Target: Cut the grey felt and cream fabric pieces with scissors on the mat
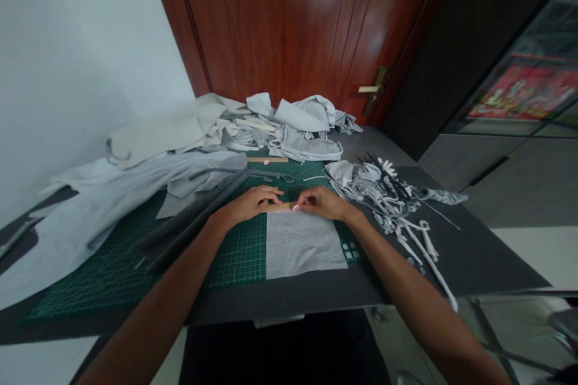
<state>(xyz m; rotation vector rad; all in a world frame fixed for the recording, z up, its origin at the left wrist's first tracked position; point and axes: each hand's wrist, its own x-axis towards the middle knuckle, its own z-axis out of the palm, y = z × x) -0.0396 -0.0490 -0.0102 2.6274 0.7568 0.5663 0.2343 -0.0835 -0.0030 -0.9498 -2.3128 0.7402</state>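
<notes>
Forearms (174, 289) flank grey cloth (307, 243): flat, roughly rectangular, lightly creased.

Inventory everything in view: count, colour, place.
table: 1, dark, centre
cutting mat: 1, green, on table
fabric piece: 1, grey, mat's front
near strip: 1, tan, fabric piece's far edge
far strip: 1, tan, mat's back
small pieces: 2, pink, at strips
cloth bundle: 1, dark grey, mat's left
pale cloth: 1, grey, left
cloth heap: 1, grey and cream, back
cord pile: 1, grey and white, right
door: 1, brown, back
wall: 1, white, left
cabinet: 1, dark, right
hands: 2, bare, at near strip
</notes>
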